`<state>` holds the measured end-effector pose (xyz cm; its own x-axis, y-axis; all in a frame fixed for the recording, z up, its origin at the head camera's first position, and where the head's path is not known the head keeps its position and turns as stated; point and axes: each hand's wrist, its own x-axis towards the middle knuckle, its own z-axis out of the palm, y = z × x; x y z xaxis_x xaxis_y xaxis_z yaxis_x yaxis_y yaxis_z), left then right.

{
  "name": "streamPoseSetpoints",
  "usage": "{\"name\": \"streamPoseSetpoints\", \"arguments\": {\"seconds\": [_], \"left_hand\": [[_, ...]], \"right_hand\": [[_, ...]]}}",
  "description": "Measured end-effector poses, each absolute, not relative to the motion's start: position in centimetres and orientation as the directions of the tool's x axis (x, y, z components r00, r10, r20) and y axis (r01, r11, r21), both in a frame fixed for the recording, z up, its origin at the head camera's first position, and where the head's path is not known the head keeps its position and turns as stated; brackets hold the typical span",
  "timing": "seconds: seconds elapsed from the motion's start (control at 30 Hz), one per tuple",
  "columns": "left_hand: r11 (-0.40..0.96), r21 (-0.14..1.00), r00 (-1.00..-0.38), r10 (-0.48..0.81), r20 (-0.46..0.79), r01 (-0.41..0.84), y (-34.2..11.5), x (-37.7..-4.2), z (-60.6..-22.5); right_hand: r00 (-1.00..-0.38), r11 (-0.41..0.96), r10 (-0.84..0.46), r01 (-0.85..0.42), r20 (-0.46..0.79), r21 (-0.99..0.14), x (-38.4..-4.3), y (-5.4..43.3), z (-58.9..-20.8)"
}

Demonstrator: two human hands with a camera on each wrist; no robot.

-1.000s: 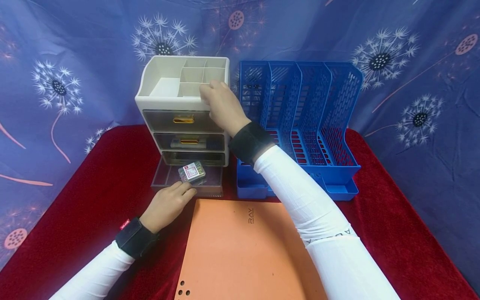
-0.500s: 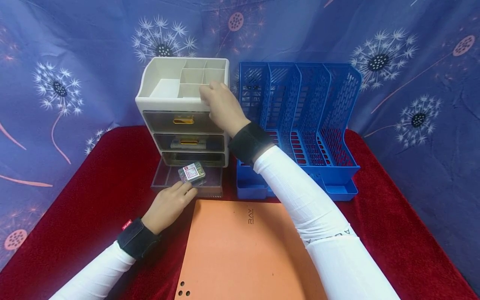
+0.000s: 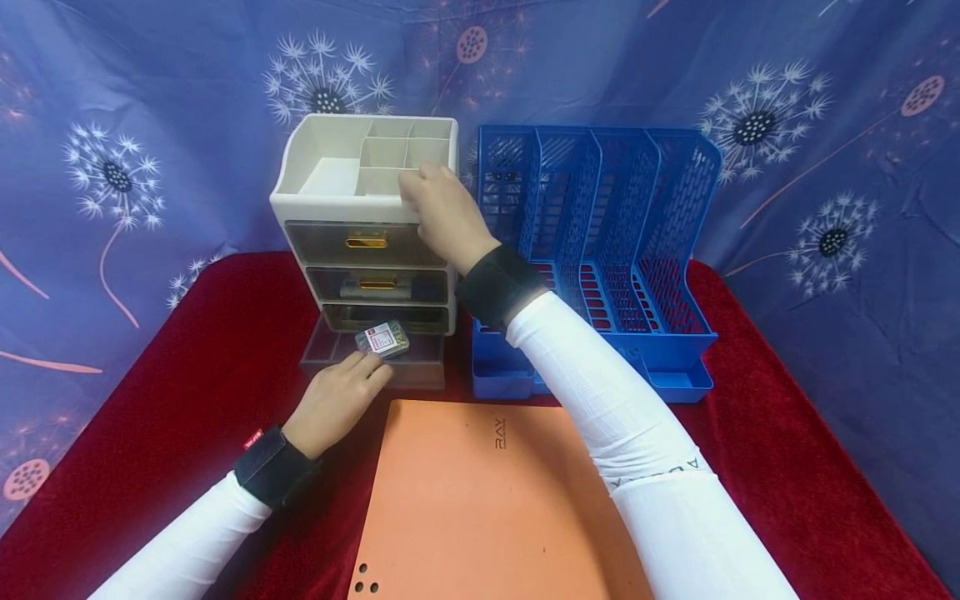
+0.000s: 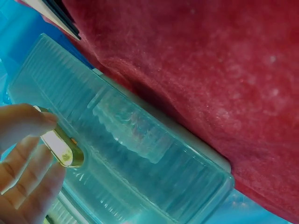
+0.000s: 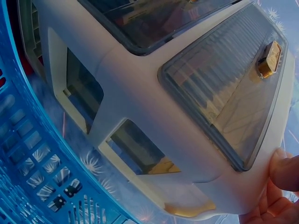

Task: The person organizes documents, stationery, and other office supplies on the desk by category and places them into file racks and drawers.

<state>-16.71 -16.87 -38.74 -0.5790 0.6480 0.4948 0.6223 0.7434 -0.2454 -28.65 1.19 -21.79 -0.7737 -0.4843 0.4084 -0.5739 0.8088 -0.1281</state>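
A white desktop drawer organizer stands on the red cloth, its see-through drawers fitted with gold handles. The bottom drawer is pulled out, and a small clear box with a white label lies in it. At the drawer's front, my left hand holds the gold handle between thumb and fingers. My right hand grips the organizer's top front edge near its right corner, thumb on the front in the right wrist view. The upper drawers are in, and a pale item shows through the middle one.
Right beside the organizer stands a blue slatted file rack with small front trays. An orange board lies in front, close to the drawer. Behind everything hangs a blue dandelion-print cloth.
Over the last half second the bottom drawer has slid slightly inward with my left hand on its handle, carrying the small box along. My right hand keeps its place on the organizer.
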Motion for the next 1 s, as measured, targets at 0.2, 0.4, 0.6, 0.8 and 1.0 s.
{"name": "streamPoseSetpoints", "arguments": {"seconds": [0.2, 0.4, 0.6, 0.8, 1.0], "left_hand": [[0.755, -0.226, -0.610, 0.638, 0.470, 0.615, -16.9, -17.3, -38.8], [0.751, -0.218, -0.604, 0.639, 0.477, 0.623, -16.7, -17.9, -38.7], [0.754, -0.218, -0.593, 0.632, 0.499, 0.619, -16.5, -18.7, -38.6], [0.771, -0.184, -0.628, 0.612, 0.481, 0.610, -16.3, -19.5, -38.6], [0.779, -0.176, -0.640, 0.602, 0.478, 0.602, -16.2, -20.2, -38.7]], "right_hand": [[-0.773, 0.808, -0.487, -0.575, 0.408, -0.125, -28.7, 1.1, -21.9], [-0.781, 0.817, -0.482, -0.565, 0.397, -0.120, -28.7, 1.1, -21.8], [-0.775, 0.812, -0.484, -0.571, 0.407, -0.121, -28.8, 1.2, -21.8], [-0.770, 0.809, -0.484, -0.575, 0.416, -0.122, -28.8, 1.2, -21.9], [-0.773, 0.811, -0.480, -0.571, 0.415, -0.126, -28.7, 1.2, -21.9]]}}
